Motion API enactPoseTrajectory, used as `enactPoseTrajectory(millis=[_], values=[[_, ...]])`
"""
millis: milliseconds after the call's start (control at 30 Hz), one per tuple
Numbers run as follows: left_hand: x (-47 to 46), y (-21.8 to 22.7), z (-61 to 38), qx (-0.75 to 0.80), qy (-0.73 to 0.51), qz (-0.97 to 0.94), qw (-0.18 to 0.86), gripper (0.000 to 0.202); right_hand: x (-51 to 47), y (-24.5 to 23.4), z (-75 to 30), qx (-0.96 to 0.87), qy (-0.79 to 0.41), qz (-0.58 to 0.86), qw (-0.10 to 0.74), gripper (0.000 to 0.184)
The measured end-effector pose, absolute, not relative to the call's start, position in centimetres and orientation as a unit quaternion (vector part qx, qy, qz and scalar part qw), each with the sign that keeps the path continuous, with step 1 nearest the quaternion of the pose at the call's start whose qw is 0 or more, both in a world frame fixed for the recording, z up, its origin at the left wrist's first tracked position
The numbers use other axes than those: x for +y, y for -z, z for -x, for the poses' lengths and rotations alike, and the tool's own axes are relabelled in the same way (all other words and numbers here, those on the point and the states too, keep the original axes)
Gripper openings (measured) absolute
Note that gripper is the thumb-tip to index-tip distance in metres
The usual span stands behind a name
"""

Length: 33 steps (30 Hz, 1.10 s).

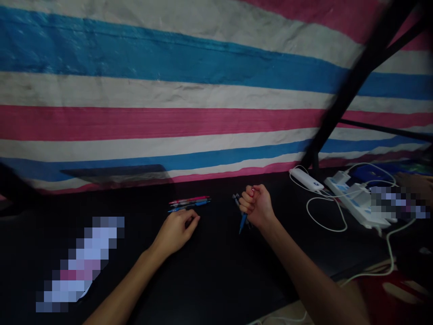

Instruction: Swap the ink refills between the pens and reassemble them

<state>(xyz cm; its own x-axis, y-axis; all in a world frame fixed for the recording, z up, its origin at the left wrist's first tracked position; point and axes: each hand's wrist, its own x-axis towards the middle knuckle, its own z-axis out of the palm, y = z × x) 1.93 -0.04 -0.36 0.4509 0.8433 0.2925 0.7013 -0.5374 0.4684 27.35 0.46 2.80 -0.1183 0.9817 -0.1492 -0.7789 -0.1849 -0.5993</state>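
My left hand [176, 231] rests on the dark tabletop, loosely curled, with a gap between thumb and index finger and nothing visible in it. Just beyond its knuckles, a blue pen [203, 204] and a red pen [189, 199] lie side by side, with a darker pen between them. My right hand [256, 205] is closed in a fist. From its lower side a blue pen [242, 223] sticks out, pointing down; the fist hides the rest of it. Dark pens [236, 198] show partly behind and beneath this hand.
On the right are a white power strip [358, 203] with plugs, a white power bank [306, 179] and looping white cables [326, 228]. A blurred-out flat item [84, 262] lies at left. Behind the table hangs a striped sheet [169, 122], with a black slanted post [345, 95] before it.
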Motion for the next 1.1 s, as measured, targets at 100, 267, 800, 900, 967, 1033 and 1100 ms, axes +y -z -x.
enactPoseTrajectory(millis=[100, 267, 800, 900, 967, 1033, 1100], values=[[0.1, 0.3, -1.7, 0.465, -0.252, -0.838, 0.133, 0.024, 0.5, -2.7, -27.4, -0.193, -0.726, 0.255, 0.609, 0.031], [0.4, 0.2, -1.4, 0.449, -0.293, -0.839, 0.097, 0.020, 0.6, -2.6, -27.3, -0.188, -0.724, 0.264, 0.609, 0.032], [1.3, 1.2, -0.5, 0.535, -0.248, -0.806, 0.046, 0.028, 3.0, -0.4, -30.2, -0.467, -0.422, 0.570, 0.528, 0.021], [1.3, 1.3, -0.5, 0.539, -0.249, -0.803, 0.053, 0.024, 3.3, 0.9, -31.3, -0.511, -0.312, 0.649, 0.469, 0.011], [1.4, 1.3, -0.5, 0.531, -0.256, -0.805, 0.061, 0.021, 3.4, 1.4, -31.8, -0.527, -0.261, 0.685, 0.430, 0.003], [1.4, 1.2, -0.5, 0.526, -0.260, -0.807, 0.062, 0.019, 3.4, 1.7, -32.1, -0.542, -0.219, 0.711, 0.391, 0.004], [1.4, 1.1, -0.5, 0.529, -0.259, -0.806, 0.055, 0.018, 3.4, 1.8, -32.1, -0.556, -0.191, 0.726, 0.357, 0.008]])
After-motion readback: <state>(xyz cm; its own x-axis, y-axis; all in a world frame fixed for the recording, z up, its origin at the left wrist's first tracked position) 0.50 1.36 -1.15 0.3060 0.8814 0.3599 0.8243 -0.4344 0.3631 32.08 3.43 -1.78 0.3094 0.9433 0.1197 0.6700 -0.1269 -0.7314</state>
